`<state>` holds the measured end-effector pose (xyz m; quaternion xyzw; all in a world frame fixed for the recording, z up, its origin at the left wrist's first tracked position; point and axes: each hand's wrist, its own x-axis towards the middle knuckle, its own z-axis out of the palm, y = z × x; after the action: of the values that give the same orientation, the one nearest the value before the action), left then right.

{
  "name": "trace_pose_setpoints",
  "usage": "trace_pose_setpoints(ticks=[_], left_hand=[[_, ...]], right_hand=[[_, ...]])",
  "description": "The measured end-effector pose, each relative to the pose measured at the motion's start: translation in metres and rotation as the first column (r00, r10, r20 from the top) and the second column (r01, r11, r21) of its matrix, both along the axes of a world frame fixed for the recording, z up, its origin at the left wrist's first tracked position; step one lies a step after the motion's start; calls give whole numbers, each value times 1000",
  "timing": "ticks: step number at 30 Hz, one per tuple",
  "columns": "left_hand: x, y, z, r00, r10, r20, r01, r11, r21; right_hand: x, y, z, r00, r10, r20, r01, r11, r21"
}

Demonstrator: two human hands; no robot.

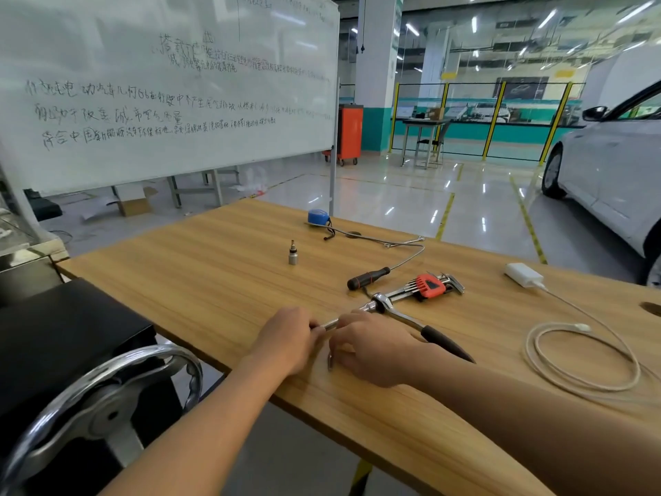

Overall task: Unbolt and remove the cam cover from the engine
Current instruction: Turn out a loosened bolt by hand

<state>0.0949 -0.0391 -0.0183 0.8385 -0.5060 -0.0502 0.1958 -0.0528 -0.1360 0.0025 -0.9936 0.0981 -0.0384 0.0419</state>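
Closest to you, well left of the ratchet [381, 301], is a chrome handwheel [107, 384]; the cam cover and engine are not in view, so no bolt can be turned yet. Your left hand [286, 338] and right hand [372, 349] meet on the extension bar [329, 322] sticking out of the ratchet's head, both sets of fingers curled round it and grasping it, its free end hidden between them. This looks like tool set-up, the step before unbolting. Next you likely need a bit on that bar: the one standing upright [293, 253] beyond the ratchet to its left, well apart from it, looks a candidate, so one hand must let go and reach out. Just behind the ratchet lie the hex keys [431, 285], with the whiteboard [161, 94] farthest off
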Motion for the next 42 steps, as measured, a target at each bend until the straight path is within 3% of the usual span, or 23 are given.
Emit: trace_pose_setpoints(ticks=[3,7,13,19,23,31,42], left_hand=[[4,2,1,998,47,31,-47,999,-6],[12,12,2,991,107,85,-109,994,12],[16,18,0,991,96,89,-97,995,6],[19,18,-3,993,67,101,-68,998,5],[21,21,-5,994,50,102,-50,999,-4],[24,27,5,996,60,62,-62,997,36],[20,30,12,997,53,60,-60,990,127]], right_hand=[[1,-8,-5,989,-109,98,113,993,-28],[-5,-33,1,903,-333,273,341,940,16],[-8,-62,-2,835,-548,46,538,832,137],[6,-62,-8,844,-537,8,525,828,199],[22,-63,-2,824,-567,3,538,784,309],[37,-65,-1,773,-634,-40,597,704,384],[52,-55,-7,736,-678,-1,645,700,308]])
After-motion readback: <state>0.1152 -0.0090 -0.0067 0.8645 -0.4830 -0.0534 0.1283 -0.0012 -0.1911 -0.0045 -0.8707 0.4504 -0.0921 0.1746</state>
